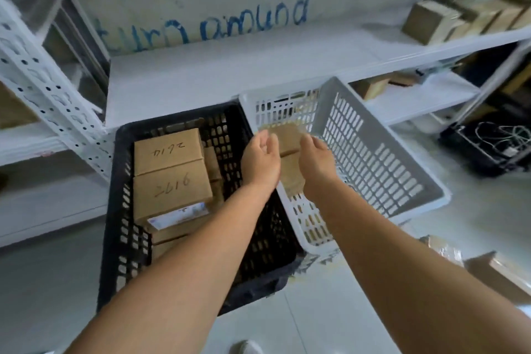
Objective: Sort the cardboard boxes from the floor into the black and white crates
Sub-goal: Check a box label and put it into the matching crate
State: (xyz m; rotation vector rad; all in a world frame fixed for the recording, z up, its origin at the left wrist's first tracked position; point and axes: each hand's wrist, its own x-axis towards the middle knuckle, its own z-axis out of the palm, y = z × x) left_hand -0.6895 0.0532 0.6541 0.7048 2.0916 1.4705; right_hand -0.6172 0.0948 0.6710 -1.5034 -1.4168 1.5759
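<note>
Cardboard boxes, status: several stacked in the black crate point(184, 282); one small box point(288, 139) between my left hand point(260, 159) and right hand point(316, 162), fingers loosely curled beside it, over the white crate point(382, 158). Outstanding, I judge: floor boxes point(500, 273) at right.

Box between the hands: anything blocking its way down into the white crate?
Nothing visible. The cardboard box sits between the left hand and right hand, already above the white crate opening. The part of the crate interior in view is bare; the part under the hands is hidden.
</note>
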